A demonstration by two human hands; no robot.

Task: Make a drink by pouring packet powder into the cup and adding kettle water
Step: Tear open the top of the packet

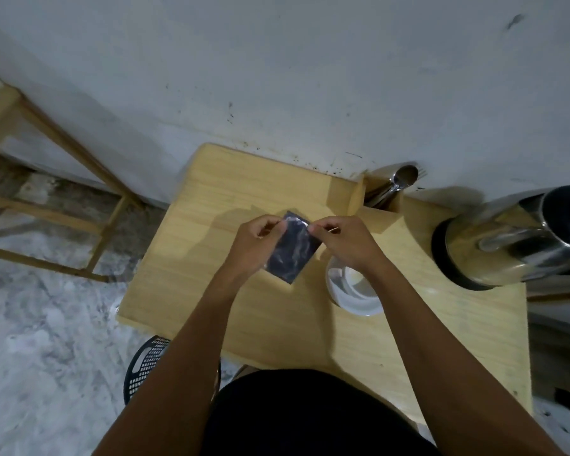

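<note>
Hands: left hand and right hand both pinch the top edge of the packet, held above the table; it looks ready for tearing.
Packet: dark, long axis running from 1 o'clock down to 7 o'clock, not visibly opened.
Cup: white cup stands at 5 o'clock from the packet, directly under the right wrist, so the right hand is nearer.
Kettle: steel kettle at 3 o'clock, well apart from both hands.
Spoons: holder at 1 o'clock.
</note>
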